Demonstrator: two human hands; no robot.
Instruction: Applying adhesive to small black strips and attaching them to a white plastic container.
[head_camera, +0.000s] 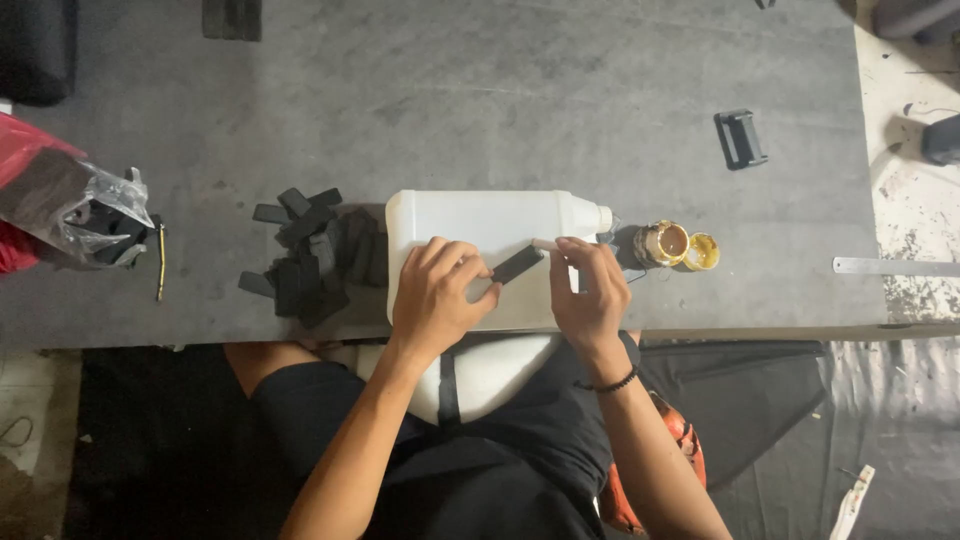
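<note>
The left hand (437, 290) pinches a small black strip (517, 265) flat against the white jug (490, 250), which lies on its side as a work rest. The right hand (588, 290) grips a thin white stick (546, 243), its tip at the strip. Left of the hands lies a pile of black strips (310, 255); right, an open glue tin (666, 243) within reach on the surface (500, 100).

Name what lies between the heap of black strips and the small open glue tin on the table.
The white plastic jug lies between them, with both hands working on it, seen in the head view.
</note>
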